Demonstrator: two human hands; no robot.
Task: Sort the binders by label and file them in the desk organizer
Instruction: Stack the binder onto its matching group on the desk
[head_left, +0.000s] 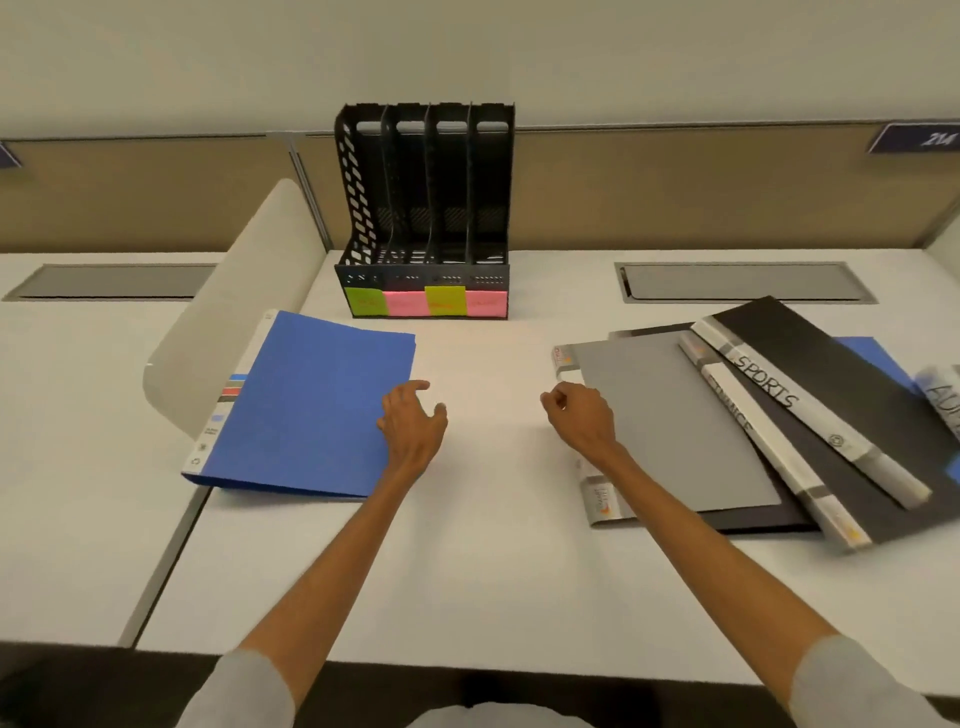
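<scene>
A black desk organizer (423, 208) with several empty slots stands at the back of the white desk, with green, pink and yellow sticky notes on its front. A blue binder (306, 405) lies flat on the left. My left hand (413, 423) rests at its right edge, fingers spread, holding nothing. On the right lies a grey binder (675, 426) atop a pile that includes a black binder marked SPORTS (831, 374), another with a white spine (769, 447) and a blue one (878, 358). My right hand (582, 421) hovers at the grey binder's left edge, fingers loosely curled.
A curved beige divider (234, 317) rises at the desk's left, behind the blue binder. Two grey cable hatches (743, 283) sit in the desktop at back left and back right. A tan partition runs behind the organizer.
</scene>
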